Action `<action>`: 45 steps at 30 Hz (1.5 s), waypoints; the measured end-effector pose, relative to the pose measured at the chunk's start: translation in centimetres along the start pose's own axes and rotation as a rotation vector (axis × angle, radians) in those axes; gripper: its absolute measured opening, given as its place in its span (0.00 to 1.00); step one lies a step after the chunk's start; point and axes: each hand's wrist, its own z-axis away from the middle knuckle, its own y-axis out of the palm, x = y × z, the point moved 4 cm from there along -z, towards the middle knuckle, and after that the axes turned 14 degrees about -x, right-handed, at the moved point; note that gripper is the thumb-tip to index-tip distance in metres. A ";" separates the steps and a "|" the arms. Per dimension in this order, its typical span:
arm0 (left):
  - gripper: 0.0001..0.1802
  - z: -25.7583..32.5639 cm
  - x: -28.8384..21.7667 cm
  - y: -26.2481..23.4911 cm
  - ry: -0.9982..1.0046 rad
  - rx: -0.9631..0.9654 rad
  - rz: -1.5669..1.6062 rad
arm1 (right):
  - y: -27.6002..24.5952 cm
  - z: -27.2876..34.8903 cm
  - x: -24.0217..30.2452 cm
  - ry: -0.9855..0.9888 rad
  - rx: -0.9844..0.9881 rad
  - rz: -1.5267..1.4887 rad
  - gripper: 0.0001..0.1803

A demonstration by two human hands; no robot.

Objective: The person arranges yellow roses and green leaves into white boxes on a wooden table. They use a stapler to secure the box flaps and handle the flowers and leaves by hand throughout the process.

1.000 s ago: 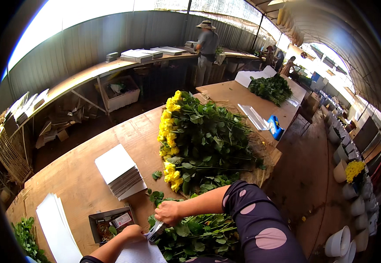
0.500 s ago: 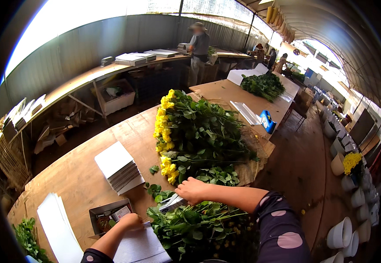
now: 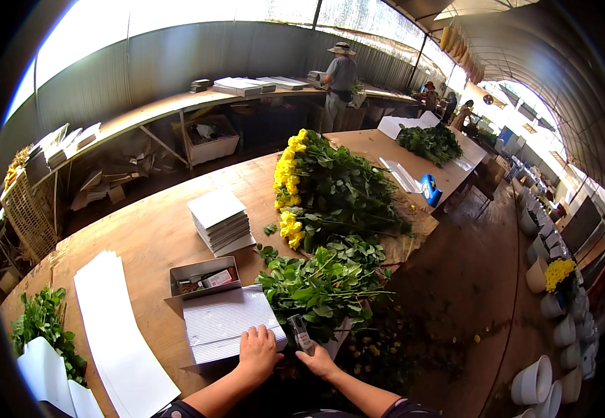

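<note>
My left hand (image 3: pixel 259 355) rests with its fingers laid over the near right edge of a stack of white corrugated cardboard sheets (image 3: pixel 226 320). Just right of it, my right hand (image 3: pixel 318 361) is closed around a grey stapler (image 3: pixel 301 333), which points up and away from me. Beyond the stapler lies a heap of green leafy stems (image 3: pixel 323 282). Farther off, yellow roses (image 3: pixel 288 174) with long leafy stems lie piled, blooms to the left. An open box (image 3: pixel 180 284) holding small items touches the far side of the corrugated sheets.
A stack of white cards (image 3: pixel 219 209) stands behind the box. Long white sheets (image 3: pixel 118 327) and a wrapped leafy bunch (image 3: pixel 44 320) lie at left. A blue tool (image 3: pixel 430 189) sits on the far table. White pots (image 3: pixel 532 380) line the right. A person (image 3: pixel 340 83) stands at the back bench.
My right hand has come back from the stems toward me, bringing the stapler beside the corrugated sheets. My left hand has moved right onto the sheets' near edge. The view has shifted left.
</note>
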 end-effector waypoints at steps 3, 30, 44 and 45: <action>0.18 0.5 -0.6 1.7 -0.017 -0.192 -0.146 | 2.4 -0.4 -0.9 -0.101 -0.122 -0.026 0.21; 0.02 1.3 0.1 4.0 -0.007 -0.452 0.047 | -1.7 -0.9 10.3 0.469 0.753 0.485 0.21; 0.04 1.1 0.6 2.4 0.010 -0.335 0.154 | -4.5 -5.4 6.6 0.204 1.122 0.488 0.30; 0.05 1.2 0.6 2.3 -0.001 -0.308 0.167 | -5.6 -7.1 9.8 0.122 1.169 0.520 0.30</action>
